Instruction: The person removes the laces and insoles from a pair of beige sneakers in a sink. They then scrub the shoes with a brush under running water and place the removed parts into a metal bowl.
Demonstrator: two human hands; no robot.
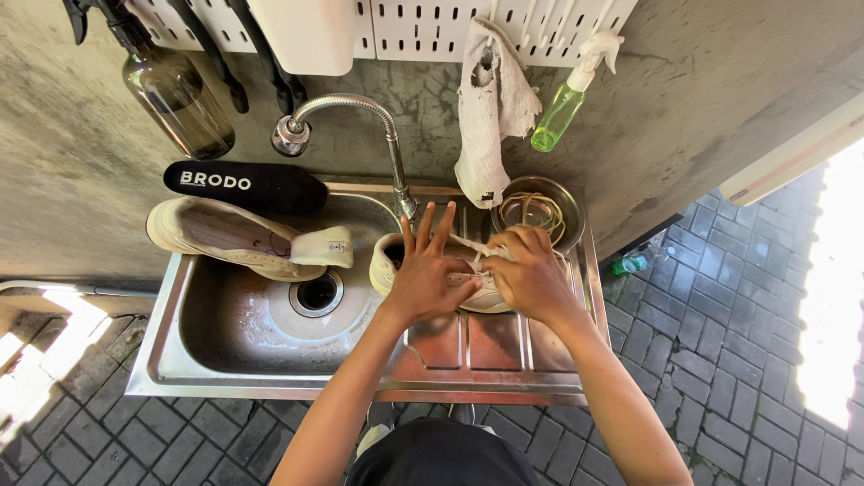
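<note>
Single head-worn view, looking steeply down from close above onto a stainless steel sink unit (270, 360) against a grey concrete wall (684, 99); brick paving (720, 315) at frame edges.

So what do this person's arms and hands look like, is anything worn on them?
Both arms are bare up to the elbows, with no sleeves in view. The left hand and the right hand wear no gloves, and no rings, watch or bracelet show. Dark clothing appears at the bottom edge.
</note>
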